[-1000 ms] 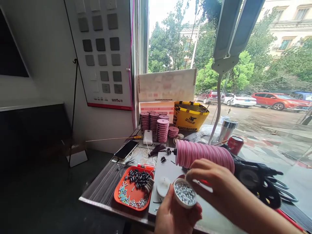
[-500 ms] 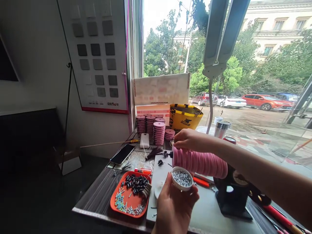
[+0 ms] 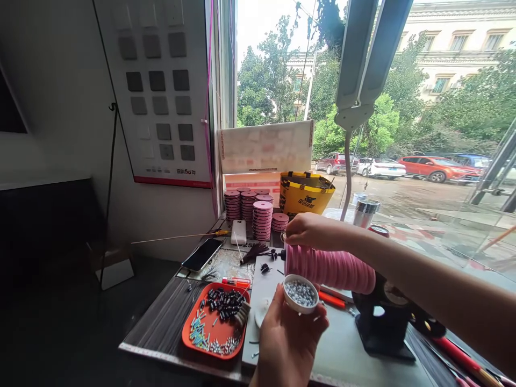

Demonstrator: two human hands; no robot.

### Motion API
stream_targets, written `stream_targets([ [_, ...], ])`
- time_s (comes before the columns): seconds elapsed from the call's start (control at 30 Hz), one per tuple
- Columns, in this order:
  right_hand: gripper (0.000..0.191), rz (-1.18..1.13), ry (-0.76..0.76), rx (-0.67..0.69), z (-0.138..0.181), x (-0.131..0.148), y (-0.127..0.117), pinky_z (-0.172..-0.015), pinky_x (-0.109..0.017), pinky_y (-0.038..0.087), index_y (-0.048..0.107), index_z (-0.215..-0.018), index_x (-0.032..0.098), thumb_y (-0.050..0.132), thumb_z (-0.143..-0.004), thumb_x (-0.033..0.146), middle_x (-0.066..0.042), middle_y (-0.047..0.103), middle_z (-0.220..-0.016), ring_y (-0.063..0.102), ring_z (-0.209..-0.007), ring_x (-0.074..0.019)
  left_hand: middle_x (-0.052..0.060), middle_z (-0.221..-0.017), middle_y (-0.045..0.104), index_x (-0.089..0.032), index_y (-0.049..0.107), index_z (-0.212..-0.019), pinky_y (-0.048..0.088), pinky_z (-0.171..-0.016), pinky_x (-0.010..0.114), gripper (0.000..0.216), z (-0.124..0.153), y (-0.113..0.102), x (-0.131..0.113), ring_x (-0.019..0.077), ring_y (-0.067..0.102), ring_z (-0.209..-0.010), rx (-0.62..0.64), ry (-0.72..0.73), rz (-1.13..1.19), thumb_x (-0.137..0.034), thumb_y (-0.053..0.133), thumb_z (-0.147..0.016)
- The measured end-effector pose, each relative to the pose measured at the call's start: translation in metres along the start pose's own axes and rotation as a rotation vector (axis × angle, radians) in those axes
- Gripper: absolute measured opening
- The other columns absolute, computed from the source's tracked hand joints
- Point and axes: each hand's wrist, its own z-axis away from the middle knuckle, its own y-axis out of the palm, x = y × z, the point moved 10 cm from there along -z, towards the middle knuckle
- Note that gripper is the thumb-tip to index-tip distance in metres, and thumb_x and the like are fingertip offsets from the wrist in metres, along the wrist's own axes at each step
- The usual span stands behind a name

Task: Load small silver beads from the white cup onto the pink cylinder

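Note:
My left hand (image 3: 288, 338) holds a small white cup (image 3: 300, 294) full of tiny grey beads, just above the white work board (image 3: 266, 285). My right hand (image 3: 312, 231) reaches over the near end of a long row of pink discs (image 3: 328, 267) mounted sideways on a black stand (image 3: 382, 322). Its fingers are pinched together at the row's left end; what they hold is too small to make out.
An orange tray (image 3: 213, 322) of black and coloured small parts lies at the left front. Stacks of pink discs (image 3: 262, 217), a yellow bag (image 3: 304, 194), a phone (image 3: 202, 254), a white power bank (image 3: 238, 232) and metal cans (image 3: 365, 212) stand behind. A lamp arm (image 3: 363, 59) hangs overhead.
A second ago my right hand was pinching at the bead cup; it has since moved up to the left end of the pink disc row. The view shifted slightly right.

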Motion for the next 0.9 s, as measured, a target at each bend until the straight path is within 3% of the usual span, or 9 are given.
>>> stream_targets([
  [0.2, 0.016, 0.059, 0.017, 0.038, -0.002, 0.005, -0.001, -0.047, -0.018, 0.034, 0.05, -0.058, 0.013, 0.045, -0.07, 0.022, 0.001, 0.05, -0.053, 0.047, -0.047, -0.007, 0.013, -0.074, 0.063, -0.007, 0.063, -0.076, 0.046, -0.053, 0.026, 0.041, 0.0, 0.0, 0.0, 0.0177, 0.057, -0.055, 0.013, 0.0, 0.008, -0.032, 0.033, -0.087],
  [0.37, 0.026, 0.143, -0.054, -0.059, 0.016, 0.015, -0.006, -0.046, -0.018, 0.027, 0.05, -0.056, 0.013, 0.049, -0.074, 0.031, 0.003, 0.044, -0.052, 0.035, -0.048, -0.0043, 0.013, -0.08, 0.064, -0.006, 0.067, -0.077, 0.047, -0.054, 0.026, 0.046, -0.002, 0.0, -0.001, 0.017, 0.058, -0.058, 0.115, -0.011, 0.026, -0.034, 0.031, -0.088],
  [0.5, 0.009, 0.2, -0.178, 0.022, 0.044, 0.035, 0.02, -0.048, -0.018, 0.026, 0.058, -0.064, 0.016, 0.052, -0.069, 0.021, 0.003, 0.051, -0.057, 0.037, -0.052, -0.0049, 0.011, -0.072, 0.065, -0.009, 0.068, -0.076, 0.047, -0.053, 0.025, 0.047, 0.0, 0.003, 0.003, 0.0169, 0.059, -0.057, 0.14, -0.043, 0.049, -0.034, 0.03, -0.089],
  [0.7, 0.01, 0.522, -0.099, 0.151, 0.047, 0.037, 0.055, -0.053, -0.024, 0.026, 0.06, -0.067, 0.011, 0.05, -0.068, 0.014, -0.006, 0.06, -0.07, 0.047, -0.063, -0.0114, 0.01, -0.066, 0.064, -0.008, 0.067, -0.075, 0.047, -0.051, 0.025, 0.052, 0.0, 0.007, 0.009, 0.0168, 0.059, -0.053, 0.125, -0.058, 0.065, -0.033, 0.024, -0.09],
  [0.9, 0.009, 0.388, -0.143, 0.061, 0.05, 0.038, 0.037, -0.048, -0.021, 0.023, 0.052, -0.06, 0.014, 0.045, -0.065, 0.013, 0.001, 0.052, -0.059, 0.035, -0.051, -0.006, 0.01, -0.065, 0.062, -0.007, 0.065, -0.077, 0.046, -0.051, 0.025, 0.046, 0.003, 0.006, 0.006, 0.0168, 0.058, -0.053, 0.087, -0.028, 0.042, -0.033, 0.029, -0.089],
])
